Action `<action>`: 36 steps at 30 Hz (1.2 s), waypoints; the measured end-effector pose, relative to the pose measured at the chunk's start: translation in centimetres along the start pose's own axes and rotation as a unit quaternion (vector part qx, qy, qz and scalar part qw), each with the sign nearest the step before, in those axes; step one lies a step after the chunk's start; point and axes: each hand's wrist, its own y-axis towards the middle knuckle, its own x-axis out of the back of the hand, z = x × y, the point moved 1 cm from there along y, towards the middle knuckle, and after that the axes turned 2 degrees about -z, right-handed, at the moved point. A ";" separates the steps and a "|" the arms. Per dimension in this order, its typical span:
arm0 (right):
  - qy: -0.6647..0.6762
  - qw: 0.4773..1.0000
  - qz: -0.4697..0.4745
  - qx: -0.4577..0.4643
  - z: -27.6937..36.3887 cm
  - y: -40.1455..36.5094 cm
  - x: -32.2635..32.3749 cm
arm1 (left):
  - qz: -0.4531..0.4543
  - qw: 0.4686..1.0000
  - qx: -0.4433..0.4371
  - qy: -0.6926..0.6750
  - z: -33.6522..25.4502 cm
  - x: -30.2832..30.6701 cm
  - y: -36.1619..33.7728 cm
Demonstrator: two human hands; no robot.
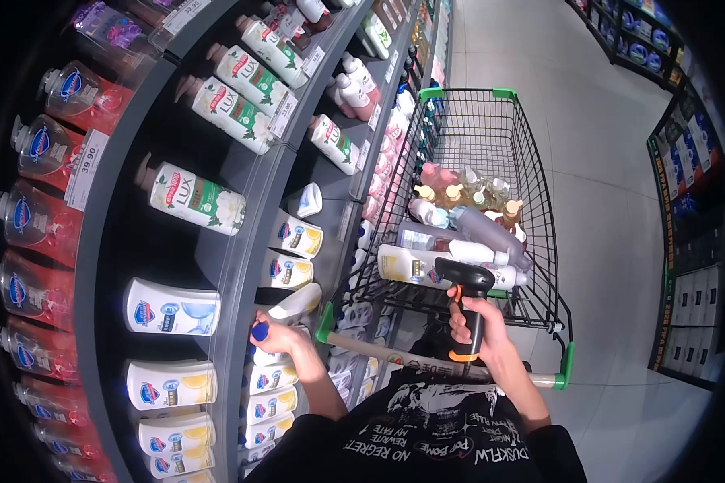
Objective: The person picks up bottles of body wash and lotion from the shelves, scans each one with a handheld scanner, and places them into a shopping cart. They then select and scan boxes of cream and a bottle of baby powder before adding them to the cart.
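Observation:
My right hand (pixel 477 324) is wrapped round the grip of a black and orange handheld scanner (pixel 469 282), above the cart handle. At the lower shelf on the left, my left hand (pixel 275 335) is closed round a bottle with a blue cap (pixel 259 331); most of that bottle is hidden. Right beside this hand, a white bottle (pixel 296 302) leans at an angle. White bottles with yellow labels (pixel 288 270) stand behind and in front of it on the same shelf.
A wire shopping cart (pixel 531 173) with green corners holds several bottles (pixel 491 233). Shelves on the left carry LUX pump bottles (pixel 197 197) and red pump bottles (pixel 45 211). Another display rack (pixel 664 233) stands across the aisle floor (pixel 596 193) on the right.

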 end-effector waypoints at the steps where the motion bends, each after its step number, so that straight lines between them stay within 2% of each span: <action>1: 0.005 1.000 -0.005 -0.004 0.0 0.0 0.1 | 0.031 0.992 -0.034 0.119 -5.3 -2.9 -3.6; 2: 0.000 1.000 -0.005 -0.006 0.0 0.1 0.1 | 0.027 0.992 -0.032 0.118 -8.2 -4.6 -5.8; 4: 0.011 1.000 0.003 -0.012 -0.1 0.2 -0.1 | 0.098 0.992 -0.054 0.062 -11.9 -6.6 -8.5; 6: 0.007 1.000 0.002 -0.015 -0.2 0.3 -0.3 | 0.114 0.992 -0.024 0.052 -12.9 -7.0 -9.3; 9: -0.016 1.000 0.016 -0.009 -0.3 0.1 -0.1 | 0.200 0.976 -0.064 0.052 -15.1 -8.2 -10.1; 12: -0.017 0.999 0.028 0.020 0.2 -0.7 0.1 | 0.293 0.956 -0.017 -0.018 -18.2 -9.8 -9.1; 16: -0.046 0.997 0.031 0.055 0.8 -1.7 -0.2 | 0.375 0.922 -0.024 -0.097 -18.7 -10.1 -7.1; 17: -0.061 0.995 0.040 0.061 0.8 -1.8 -0.4 | 0.398 0.904 0.016 -0.153 -19.3 -10.7 -7.4; 22: -0.151 0.984 0.096 -0.001 0.2 -2.4 -2.0 | 0.456 0.869 0.049 -0.185 -20.1 -11.7 -8.5; 24: -0.167 0.978 0.125 -0.013 -0.2 -2.3 -2.4 | 0.525 0.830 0.029 -0.189 -20.5 -12.5 -9.6; 25: -0.161 0.978 0.132 -0.017 -0.4 -2.3 -2.4 | 0.527 0.829 0.043 -0.183 -20.8 -12.7 -10.3; 29: -0.109 0.990 0.084 0.018 0.2 -2.6 -1.2 | 0.570 0.803 0.028 -0.170 -20.4 -13.5 -11.3; 32: -0.006 0.990 0.051 0.132 1.3 -3.7 0.9 | 0.589 0.791 0.008 -0.166 -20.6 -14.2 -12.3; 36: 0.080 0.971 -0.062 0.215 1.6 -5.2 3.8 | 0.682 0.713 -0.104 -0.127 -20.1 -16.2 -14.3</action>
